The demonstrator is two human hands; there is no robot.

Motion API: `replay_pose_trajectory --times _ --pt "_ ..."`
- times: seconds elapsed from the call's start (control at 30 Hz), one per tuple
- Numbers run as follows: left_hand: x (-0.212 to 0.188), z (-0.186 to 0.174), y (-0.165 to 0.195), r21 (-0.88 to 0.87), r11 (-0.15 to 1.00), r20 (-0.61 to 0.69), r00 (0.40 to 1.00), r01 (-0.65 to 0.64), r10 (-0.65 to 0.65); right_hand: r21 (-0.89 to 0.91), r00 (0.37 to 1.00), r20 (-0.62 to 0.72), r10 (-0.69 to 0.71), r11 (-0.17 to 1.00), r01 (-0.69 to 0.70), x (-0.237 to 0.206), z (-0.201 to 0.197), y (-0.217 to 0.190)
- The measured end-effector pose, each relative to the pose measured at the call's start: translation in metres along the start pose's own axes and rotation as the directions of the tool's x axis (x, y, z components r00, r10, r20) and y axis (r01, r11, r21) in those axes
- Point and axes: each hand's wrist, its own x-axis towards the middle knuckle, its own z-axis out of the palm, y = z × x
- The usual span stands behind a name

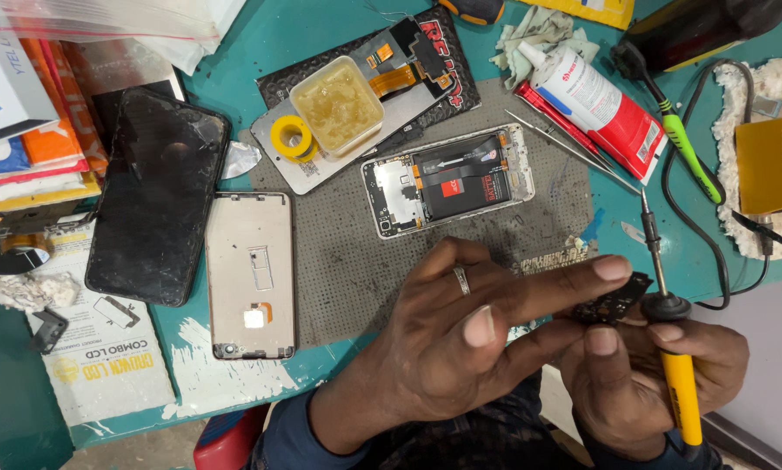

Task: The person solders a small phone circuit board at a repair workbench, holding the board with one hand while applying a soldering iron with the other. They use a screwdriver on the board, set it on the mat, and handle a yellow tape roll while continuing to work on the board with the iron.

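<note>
My left hand [456,348], a ring on one finger, is at the table's front edge with its index finger stretched right. Its fingertips pinch a small black circuit board [615,303]. My right hand [634,387] is just behind and to the right, gripping the yellow handle of a soldering iron [680,383]. The iron's metal tip points up and away from me, right beside the board. An opened phone [447,181] with its battery showing lies on the grey work mat [347,252] beyond my hands.
A phone back frame [252,274] and a black screen panel [156,196] lie to the left. Behind the mat are a flux tub [337,104], a yellow tape roll [293,137], tweezers [565,144] and a glue bottle [595,96]. A yellow soldering station [772,161] stands at the right.
</note>
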Motion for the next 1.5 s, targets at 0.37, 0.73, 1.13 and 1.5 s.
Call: replay_pose_trajectory --times 0.37,0.73,1.13,1.5 --pt "-0.0022 0.0029 -0.005 0.056 0.998 0.001 1.0 0.005 -0.005 -0.016 1.0 -0.003 -0.006 1.0 0.006 0.0002 0.0021 -0.0017" --pt "-0.005 0.0027 -0.0041 0.062 0.997 0.012 0.999 0.039 -0.04 -0.037 1.0 0.011 0.011 0.999 -0.011 -0.0042 -0.002 -0.0005" --pt "-0.0055 0.0027 -0.0037 0.065 0.997 0.009 0.999 0.05 -0.051 0.024 1.0 0.009 0.008 1.0 -0.008 -0.0015 0.0032 -0.0031" --pt "-0.0055 0.0022 -0.0043 0.056 0.997 0.021 0.998 0.06 -0.061 -0.014 1.0 0.024 0.0 1.0 0.0 -0.0022 -0.0016 -0.0001"
